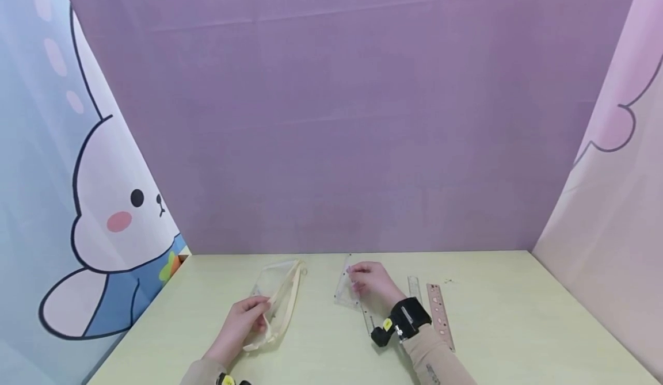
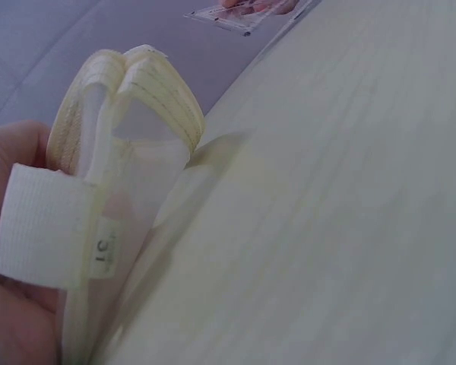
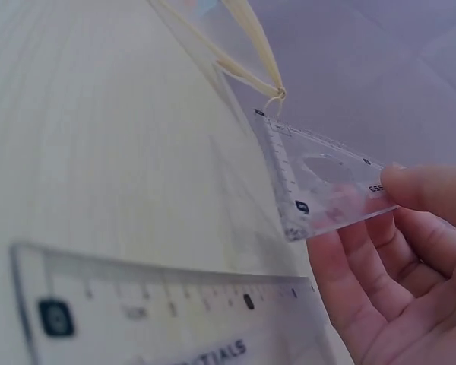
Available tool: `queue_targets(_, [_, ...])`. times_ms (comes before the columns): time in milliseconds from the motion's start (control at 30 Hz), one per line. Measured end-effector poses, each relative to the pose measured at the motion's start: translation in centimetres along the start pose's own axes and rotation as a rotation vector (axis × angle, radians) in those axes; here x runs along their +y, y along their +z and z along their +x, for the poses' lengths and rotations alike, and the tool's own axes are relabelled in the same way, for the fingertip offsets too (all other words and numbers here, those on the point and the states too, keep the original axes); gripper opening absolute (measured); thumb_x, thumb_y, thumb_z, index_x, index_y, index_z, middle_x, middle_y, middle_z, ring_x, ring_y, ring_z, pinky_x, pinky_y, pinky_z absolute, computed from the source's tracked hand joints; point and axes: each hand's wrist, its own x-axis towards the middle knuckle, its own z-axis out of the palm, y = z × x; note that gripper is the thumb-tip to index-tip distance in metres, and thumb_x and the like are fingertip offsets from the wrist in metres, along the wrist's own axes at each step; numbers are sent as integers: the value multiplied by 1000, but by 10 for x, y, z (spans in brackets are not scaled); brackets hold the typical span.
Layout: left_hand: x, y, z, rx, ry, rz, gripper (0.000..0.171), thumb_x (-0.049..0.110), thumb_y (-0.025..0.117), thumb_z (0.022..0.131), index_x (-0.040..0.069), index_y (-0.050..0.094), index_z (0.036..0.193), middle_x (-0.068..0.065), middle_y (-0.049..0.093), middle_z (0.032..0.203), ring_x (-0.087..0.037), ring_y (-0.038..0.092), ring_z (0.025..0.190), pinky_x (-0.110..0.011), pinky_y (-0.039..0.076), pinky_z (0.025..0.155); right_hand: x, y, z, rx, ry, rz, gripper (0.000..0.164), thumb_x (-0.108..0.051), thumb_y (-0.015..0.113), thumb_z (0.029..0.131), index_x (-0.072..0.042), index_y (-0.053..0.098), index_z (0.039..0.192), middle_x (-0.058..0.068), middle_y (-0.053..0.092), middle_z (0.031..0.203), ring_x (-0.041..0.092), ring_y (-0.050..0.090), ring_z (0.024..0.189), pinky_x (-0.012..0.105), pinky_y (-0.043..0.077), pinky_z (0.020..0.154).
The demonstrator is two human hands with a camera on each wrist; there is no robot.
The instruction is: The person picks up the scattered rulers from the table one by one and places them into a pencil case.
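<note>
My left hand [image 1: 247,319] grips the near edge of a see-through pouch [image 1: 271,278] with a cream zipper. The pouch's mouth gapes between the two zipper bands, and a white fabric tab [image 2: 42,228] stands out beside the fingers. In my right hand [image 1: 377,281], a clear plastic set square [image 3: 319,179] is pinched between thumb and fingers, tilted up off the table. Below that hand lies another clear measuring piece [image 3: 159,304] with black scale marks, partly covered by the wrist in the head view.
Right of the right wrist lie a short clear ruler [image 1: 414,287] and a pink ruler [image 1: 440,316] with cut-out shapes. Small thin bits [image 1: 450,281] rest farther right on the pale table [image 1: 518,316]. A purple cloth [image 1: 362,114] hangs behind the table.
</note>
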Motion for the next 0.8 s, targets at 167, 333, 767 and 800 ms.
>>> queue_targets(167, [0, -1, -2, 14, 7, 3, 29, 6, 63, 89, -10, 63, 112, -9, 59, 76, -12, 53, 57, -23, 50, 53, 2, -2, 0, -6, 7, 19, 29, -12, 64, 92, 9, 61, 111, 15, 66, 94, 17, 63, 70, 31, 55, 63])
queue_targets(333, [-1, 2, -1, 4, 29, -1, 28, 6, 64, 89, -11, 63, 111, -9, 59, 73, -12, 53, 55, -23, 49, 52, 2, 1, -5, -28, 35, 60, 29, -9, 63, 91, 10, 59, 112, 11, 63, 91, 17, 60, 70, 30, 55, 62])
queue_targets(767, [3, 3, 0, 56, 56, 66, 23, 6, 66, 87, -8, 67, 105, -5, 55, 64, -13, 51, 49, -23, 47, 47, -4, 17, -16, -117, 47, 115, 36, -19, 64, 92, 6, 60, 117, 7, 65, 84, 14, 63, 67, 27, 55, 58])
queue_targets(800, [4, 3, -1, 70, 60, 78, 23, 6, 66, 87, -8, 67, 105, -5, 55, 64, -13, 51, 49, -23, 47, 47, -4, 18, -17, -129, 43, 134, 35, -18, 63, 93, 6, 59, 118, 7, 64, 84, 13, 63, 67, 27, 55, 58])
